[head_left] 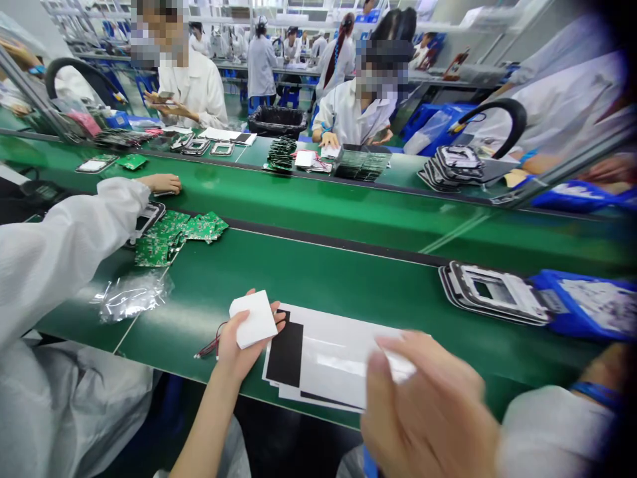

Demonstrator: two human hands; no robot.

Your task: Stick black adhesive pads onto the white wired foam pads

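Observation:
My left hand (243, 342) is closed round a flat white square block (255, 318), thumb on its face and fingers beneath. Thin red and dark wires (212, 346) trail from beside the palm on the left. My right hand (428, 405) is raised nearer the camera and blurred by motion. Its thumb and forefinger come close together in a pinch; a pale patch shows by the fingertips, but I cannot make out what it is. Beneath and between the hands lies a stack of white sheets (338, 332) with black rectangular areas (286, 352).
Green circuit boards (182, 232) and a clear plastic bag (134, 297) lie left, by a co-worker's hand (162, 183). Stacked frames (492, 292) and a blue bin (587, 302) stand right. Beyond the green belt (298, 207) people sit working. Another person's wrist (604, 375) shows at right.

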